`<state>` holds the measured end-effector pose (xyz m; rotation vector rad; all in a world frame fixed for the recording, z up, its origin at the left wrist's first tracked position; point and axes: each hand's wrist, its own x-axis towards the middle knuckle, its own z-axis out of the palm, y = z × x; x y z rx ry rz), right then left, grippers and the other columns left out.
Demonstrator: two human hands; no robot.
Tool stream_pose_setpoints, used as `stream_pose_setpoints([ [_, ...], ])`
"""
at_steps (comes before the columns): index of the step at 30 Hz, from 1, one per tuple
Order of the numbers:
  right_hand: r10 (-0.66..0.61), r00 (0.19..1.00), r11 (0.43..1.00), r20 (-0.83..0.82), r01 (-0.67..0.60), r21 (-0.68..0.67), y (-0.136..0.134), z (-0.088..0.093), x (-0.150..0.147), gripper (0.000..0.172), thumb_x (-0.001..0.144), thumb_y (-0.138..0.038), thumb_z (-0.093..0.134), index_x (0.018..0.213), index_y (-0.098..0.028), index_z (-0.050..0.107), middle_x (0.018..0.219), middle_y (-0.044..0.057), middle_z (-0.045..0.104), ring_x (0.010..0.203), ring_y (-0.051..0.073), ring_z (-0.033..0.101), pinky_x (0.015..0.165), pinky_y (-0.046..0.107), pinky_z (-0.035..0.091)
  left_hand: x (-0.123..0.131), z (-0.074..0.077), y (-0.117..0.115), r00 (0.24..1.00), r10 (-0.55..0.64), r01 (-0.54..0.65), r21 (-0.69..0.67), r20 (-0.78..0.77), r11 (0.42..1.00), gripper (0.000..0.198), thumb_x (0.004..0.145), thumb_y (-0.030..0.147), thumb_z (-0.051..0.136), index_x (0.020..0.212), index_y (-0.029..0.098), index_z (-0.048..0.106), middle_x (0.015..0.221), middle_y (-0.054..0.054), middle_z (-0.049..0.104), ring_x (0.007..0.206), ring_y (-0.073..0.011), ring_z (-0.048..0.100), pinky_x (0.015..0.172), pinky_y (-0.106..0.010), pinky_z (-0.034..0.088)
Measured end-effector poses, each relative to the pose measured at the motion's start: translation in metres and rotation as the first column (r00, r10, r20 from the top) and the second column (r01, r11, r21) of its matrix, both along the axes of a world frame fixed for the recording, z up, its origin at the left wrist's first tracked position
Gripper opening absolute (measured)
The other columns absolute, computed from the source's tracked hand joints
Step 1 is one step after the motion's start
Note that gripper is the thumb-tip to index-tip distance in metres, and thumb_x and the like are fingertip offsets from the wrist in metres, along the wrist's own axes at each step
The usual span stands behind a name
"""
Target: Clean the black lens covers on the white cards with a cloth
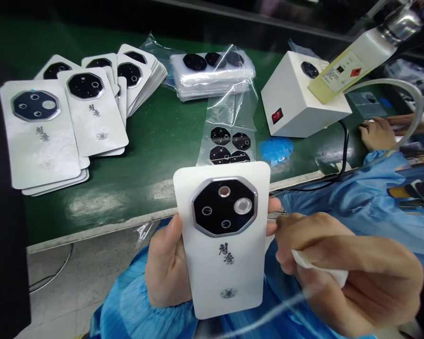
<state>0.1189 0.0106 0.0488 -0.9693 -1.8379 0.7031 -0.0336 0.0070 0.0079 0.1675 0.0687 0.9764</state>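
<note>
My left hand (167, 266) is wrapped round a white phone back cover (247, 268), thumb at one edge and fingertips showing at the other. The cover is tilted up towards me, with a black camera plate (217, 212) in a silver octagonal frame and dark lettering below. Close to its right edge, my right hand (367, 278) is closed on a small white wipe (327, 270), pinched between the fingers. A blurred translucent strip (268, 313) runs below that hand; what it belongs to I cannot make out.
Stacked phone back covers (42, 141) lie at the left of the green bench (144, 141). Behind are bagged black camera plates (212, 75), a blue blob (276, 149) and a white box (297, 103) bearing a bottle of yellowish liquid (349, 70). A co-worker's hand (378, 134) is at right.
</note>
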Motion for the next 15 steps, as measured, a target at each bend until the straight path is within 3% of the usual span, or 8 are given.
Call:
stream_pose_setpoints([
  [2, 0.017, 0.999, 0.999, -0.032, -0.016, 0.039, -0.0014, -0.0021, 0.0008, 0.005, 0.085, -0.013, 0.053, 0.087, -0.017, 0.051, 0.068, -0.001, 0.053, 0.061, 0.008, 0.057, 0.059, 0.025, 0.056, -0.0012, 0.0014, -0.0014, 0.999, -0.009, 0.008, -0.017, -0.035, 1.000, 0.058, 0.079, 0.056, 0.040, 0.124, 0.023, 0.054, 0.126, -0.003, 0.059, 0.115, -0.0245, 0.055, 0.100, -0.039, 0.043],
  [6, 0.032, 0.999, 0.995, -0.035, -0.028, 0.093, -0.0010, -0.0023, -0.0005, 0.025, 0.075, 0.002, 0.052, 0.093, -0.014, 0.055, 0.073, 0.002, 0.055, 0.062, 0.010, 0.055, 0.059, 0.027, 0.056, -0.0024, 0.0034, -0.0020, 0.996, -0.028, 0.025, -0.030, -0.089, 0.999, 0.059, 0.078, 0.058, 0.039, 0.123, 0.024, 0.056, 0.126, -0.002, 0.059, 0.119, -0.0275, 0.052, 0.102, -0.044, 0.040],
  [11, 0.056, 0.998, 0.994, -0.022, -0.054, 0.091, 0.0030, 0.0005, -0.0047, 0.014, 0.078, -0.005, 0.053, 0.089, -0.012, 0.060, 0.071, 0.004, 0.056, 0.060, 0.012, 0.055, 0.054, 0.029, 0.054, -0.0020, 0.0040, -0.0018, 0.996, -0.009, 0.007, -0.019, -0.089, 1.000, 0.058, 0.079, 0.057, 0.038, 0.121, 0.024, 0.058, 0.125, 0.000, 0.060, 0.118, -0.0243, 0.053, 0.099, -0.035, 0.045],
  [15, 0.071, 0.996, 0.992, 0.062, -0.077, 0.100, 0.0055, 0.0031, -0.0041, 0.024, 0.074, 0.004, 0.052, 0.092, -0.011, 0.057, 0.076, 0.005, 0.060, 0.068, 0.012, 0.059, 0.058, 0.027, 0.055, -0.0021, 0.0052, -0.0025, 0.995, -0.033, 0.024, -0.093, -0.090, 0.995, 0.059, 0.076, 0.057, 0.043, 0.120, 0.022, 0.058, 0.126, -0.001, 0.059, 0.125, -0.0301, 0.045, 0.107, -0.044, 0.036],
])
